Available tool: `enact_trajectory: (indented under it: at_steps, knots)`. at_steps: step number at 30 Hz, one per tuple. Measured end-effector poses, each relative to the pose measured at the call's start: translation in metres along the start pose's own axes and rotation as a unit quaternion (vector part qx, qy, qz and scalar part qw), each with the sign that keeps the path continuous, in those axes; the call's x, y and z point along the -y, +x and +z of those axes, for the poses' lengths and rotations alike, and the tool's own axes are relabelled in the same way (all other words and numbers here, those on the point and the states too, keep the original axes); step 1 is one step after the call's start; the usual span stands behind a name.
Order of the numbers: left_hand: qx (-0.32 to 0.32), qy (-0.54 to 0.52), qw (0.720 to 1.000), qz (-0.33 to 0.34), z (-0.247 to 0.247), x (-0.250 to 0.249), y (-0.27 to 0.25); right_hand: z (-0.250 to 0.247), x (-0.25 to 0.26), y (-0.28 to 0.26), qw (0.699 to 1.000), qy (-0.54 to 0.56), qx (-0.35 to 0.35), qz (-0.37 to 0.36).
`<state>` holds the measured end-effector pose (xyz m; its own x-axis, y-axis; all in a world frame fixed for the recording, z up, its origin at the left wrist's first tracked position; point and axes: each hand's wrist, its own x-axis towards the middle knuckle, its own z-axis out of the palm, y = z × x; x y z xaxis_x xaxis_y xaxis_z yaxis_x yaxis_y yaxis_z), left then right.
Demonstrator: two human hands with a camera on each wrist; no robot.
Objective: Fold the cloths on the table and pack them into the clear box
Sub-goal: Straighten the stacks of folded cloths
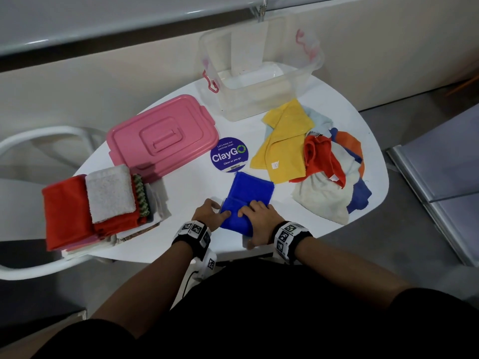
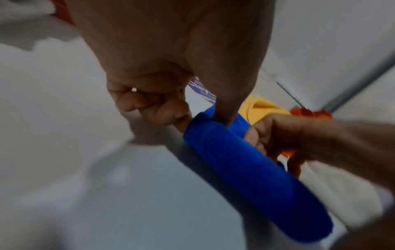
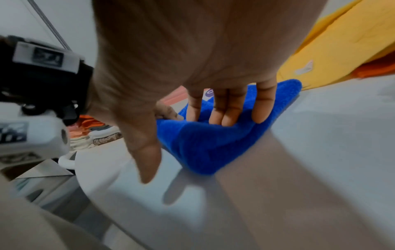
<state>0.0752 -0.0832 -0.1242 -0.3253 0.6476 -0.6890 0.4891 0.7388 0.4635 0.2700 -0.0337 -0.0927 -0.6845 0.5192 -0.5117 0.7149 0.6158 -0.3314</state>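
Observation:
A blue cloth [image 1: 250, 195] lies partly folded near the table's front edge. My left hand [image 1: 211, 212] pinches the fold at its left end, thumb on top and curled fingers [image 2: 153, 108] beside it. My right hand [image 1: 259, 216] rests flat on the cloth, and its straight fingers [image 3: 222, 108] press the blue cloth [image 3: 203, 145] down. In the left wrist view the blue cloth [image 2: 245, 169] shows as a thick rolled edge. The clear box [image 1: 259, 102] stands open at the table's far side. Unfolded cloths [image 1: 324, 174] lie heaped on the right, a yellow cloth [image 1: 282, 143] uppermost.
A pink lid [image 1: 163, 138] lies at the left of the box. A stack of folded cloths [image 1: 103, 206], red and grey on top, sits at the table's left edge. A round purple sticker [image 1: 229, 154] marks the table's middle. A white chair [image 1: 39, 141] stands at the left.

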Motion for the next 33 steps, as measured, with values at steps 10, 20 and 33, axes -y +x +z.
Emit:
enact_trajectory:
  at_steps: [10, 20, 33]
  knots:
    - [-0.046, -0.104, 0.963, 0.244, -0.021, -0.010, -0.014, -0.023, -0.023, 0.002, 0.969, 0.211, -0.112, 0.069]
    - [-0.035, 0.014, 0.980, 0.195, -0.016, -0.048, 0.013, -0.034, -0.050, 0.025, 0.855, 0.448, -0.121, 0.231]
    - [-0.109, 0.068, 0.990, 0.057, 0.015, -0.074, 0.028, -0.039, -0.046, 0.052, 0.859, 0.381, -0.137, 0.313]
